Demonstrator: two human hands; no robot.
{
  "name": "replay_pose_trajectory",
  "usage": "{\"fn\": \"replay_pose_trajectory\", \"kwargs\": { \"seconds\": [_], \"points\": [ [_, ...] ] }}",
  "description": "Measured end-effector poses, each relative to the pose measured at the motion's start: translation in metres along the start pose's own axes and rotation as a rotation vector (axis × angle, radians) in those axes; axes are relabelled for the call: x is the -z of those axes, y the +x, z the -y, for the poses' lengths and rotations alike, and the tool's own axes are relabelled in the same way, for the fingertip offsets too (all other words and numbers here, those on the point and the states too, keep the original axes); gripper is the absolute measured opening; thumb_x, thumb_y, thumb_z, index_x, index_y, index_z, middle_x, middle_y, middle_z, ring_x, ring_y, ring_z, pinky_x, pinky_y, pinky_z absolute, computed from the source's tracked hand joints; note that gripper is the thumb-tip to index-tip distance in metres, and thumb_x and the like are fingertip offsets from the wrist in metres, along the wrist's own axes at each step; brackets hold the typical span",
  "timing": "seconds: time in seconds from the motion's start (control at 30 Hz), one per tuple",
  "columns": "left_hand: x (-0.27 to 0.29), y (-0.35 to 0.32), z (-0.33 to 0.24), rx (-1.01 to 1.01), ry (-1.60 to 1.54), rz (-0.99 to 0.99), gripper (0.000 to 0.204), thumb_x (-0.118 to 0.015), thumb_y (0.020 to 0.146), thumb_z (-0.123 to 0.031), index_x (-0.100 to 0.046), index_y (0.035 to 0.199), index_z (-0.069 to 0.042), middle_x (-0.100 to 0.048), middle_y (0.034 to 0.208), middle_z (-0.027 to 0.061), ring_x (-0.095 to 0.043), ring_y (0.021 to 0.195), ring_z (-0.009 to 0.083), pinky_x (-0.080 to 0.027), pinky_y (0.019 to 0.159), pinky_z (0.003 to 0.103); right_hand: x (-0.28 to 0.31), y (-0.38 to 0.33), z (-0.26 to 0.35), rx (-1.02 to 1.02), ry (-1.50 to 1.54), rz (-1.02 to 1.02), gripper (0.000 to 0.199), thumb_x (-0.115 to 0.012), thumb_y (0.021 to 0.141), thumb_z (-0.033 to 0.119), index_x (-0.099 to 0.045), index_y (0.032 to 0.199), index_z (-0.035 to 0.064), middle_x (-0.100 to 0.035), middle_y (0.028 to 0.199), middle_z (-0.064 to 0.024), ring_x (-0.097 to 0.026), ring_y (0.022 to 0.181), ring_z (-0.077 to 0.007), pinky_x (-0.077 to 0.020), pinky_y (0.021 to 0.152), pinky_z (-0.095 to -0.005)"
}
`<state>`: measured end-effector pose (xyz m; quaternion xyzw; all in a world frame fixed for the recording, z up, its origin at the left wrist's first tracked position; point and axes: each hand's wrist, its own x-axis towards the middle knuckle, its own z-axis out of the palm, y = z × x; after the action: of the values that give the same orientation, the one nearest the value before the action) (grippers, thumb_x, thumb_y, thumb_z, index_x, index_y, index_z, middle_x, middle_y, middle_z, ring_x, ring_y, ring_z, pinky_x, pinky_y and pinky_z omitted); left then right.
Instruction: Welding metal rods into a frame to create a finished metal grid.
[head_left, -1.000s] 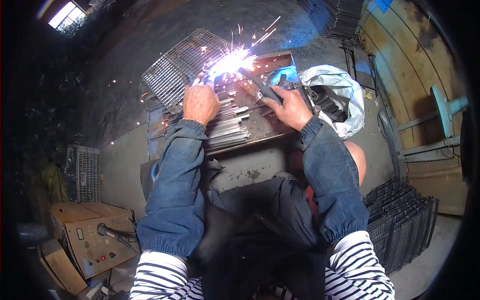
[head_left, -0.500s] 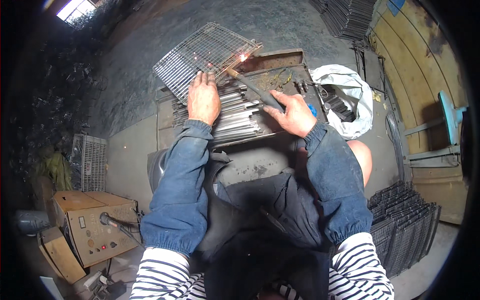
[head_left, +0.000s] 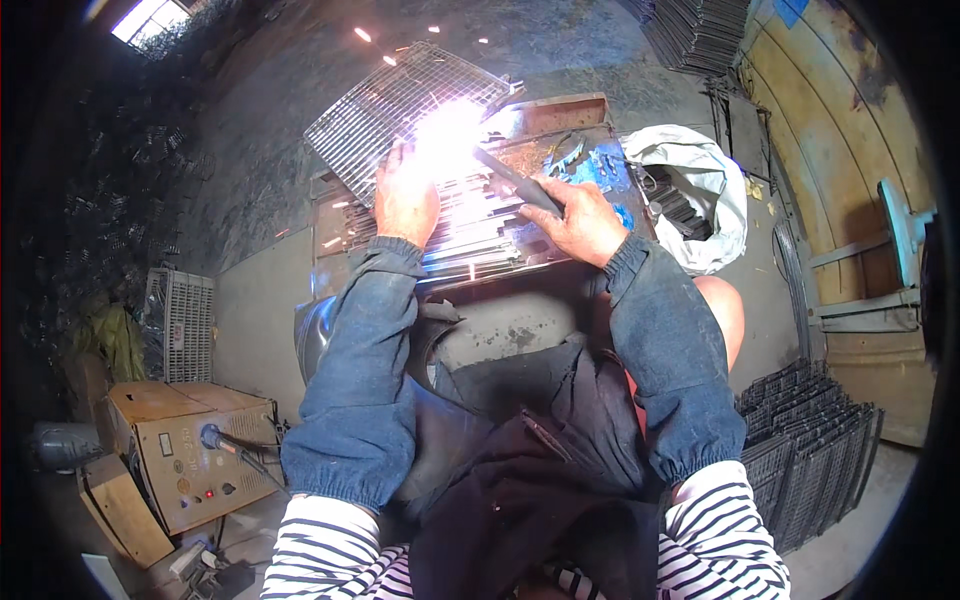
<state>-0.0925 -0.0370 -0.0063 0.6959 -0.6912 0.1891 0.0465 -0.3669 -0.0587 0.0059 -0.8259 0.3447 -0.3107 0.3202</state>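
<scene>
My right hand (head_left: 583, 224) is closed round the dark handle of a welding torch (head_left: 522, 184), its tip pointing up and left. At the tip burns a dazzling white arc (head_left: 450, 132) that hides the weld spot and part of the wire grid panel (head_left: 372, 112). That panel lies tilted over the far left of a low metal workbench (head_left: 560, 106). My left hand (head_left: 407, 208) rests flat along the panel's near right edge, fingers stretched out, fingertips bleached by the glare. Between my hands, bright metal rods (head_left: 470, 258) lie in a row on the bench.
Beside the bench at right sits a white sack (head_left: 728, 195) holding dark metal pieces. Finished-looking dark grids stand in a stack (head_left: 810, 455) at lower right, with another stack (head_left: 695, 32) at far right. A boxy welding machine (head_left: 195, 455) stands lower left. Sparks (head_left: 363, 35) fly beyond the panel.
The small glow at the panel's right corner has given way to a large white arc nearer my left hand. The torch tip has shifted slightly down; sparks scatter. My left hand stays put.
</scene>
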Motion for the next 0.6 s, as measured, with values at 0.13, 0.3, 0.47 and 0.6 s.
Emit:
{"fn": "replay_pose_trajectory", "kwargs": {
  "seconds": [0.13, 0.3, 0.47, 0.6],
  "points": [
    [0.003, 0.0, 0.0, 0.003, -0.019, -0.112, 0.047, -0.053, 0.091, -0.011, -0.053, 0.136, 0.001, -0.059, 0.134, 0.0201, -0.047, 0.137, 0.0372, -0.043, 0.104, 0.054, -0.003, 0.0, -0.002, 0.03, -0.002, -0.033, 0.029, -0.07, 0.09, 0.024, -0.068, 0.109, 0.002, -0.069, 0.09, -0.0253, -0.069, 0.084, -0.0426, -0.0542, 0.072, -0.0467],
    [0.014, 0.0, -0.008, 0.03, -0.025, 0.067, 0.027, -0.063, 0.077, -0.009, -0.076, 0.097, 0.004, -0.054, 0.143, 0.0239, -0.045, 0.139, 0.0359, -0.034, 0.114, 0.053, -0.007, -0.001, -0.009, 0.092, 0.001, -0.111, 0.032, -0.072, 0.088, 0.023, -0.068, 0.109, -0.0007, -0.067, 0.084, -0.0274, -0.067, 0.079, -0.0454, -0.0537, 0.069, -0.0472],
    [0.015, -0.001, -0.008, 0.005, 0.017, 0.011, 0.03, -0.064, 0.078, -0.007, -0.074, 0.105, 0.002, -0.056, 0.14, 0.0239, -0.047, 0.137, 0.0366, -0.042, 0.106, 0.05, -0.007, -0.002, -0.012, 0.069, -0.036, -0.099, 0.035, -0.073, 0.088, 0.022, -0.067, 0.112, -0.0028, -0.066, 0.082, -0.0286, -0.067, 0.075, -0.0452, -0.0535, 0.067, -0.0469],
    [0.018, 0.0, 0.006, -0.007, -0.164, -0.068, 0.054, -0.064, 0.079, -0.003, -0.057, 0.131, 0.007, -0.057, 0.136, 0.0285, -0.05, 0.134, 0.0397, -0.041, 0.11, 0.047, -0.006, -0.002, -0.005, 0.091, -0.009, -0.075, 0.039, -0.073, 0.088, 0.022, -0.066, 0.115, -0.0048, -0.067, 0.083, -0.0288, -0.068, 0.076, -0.0439, -0.0543, 0.068, -0.0458]
  ]
}}
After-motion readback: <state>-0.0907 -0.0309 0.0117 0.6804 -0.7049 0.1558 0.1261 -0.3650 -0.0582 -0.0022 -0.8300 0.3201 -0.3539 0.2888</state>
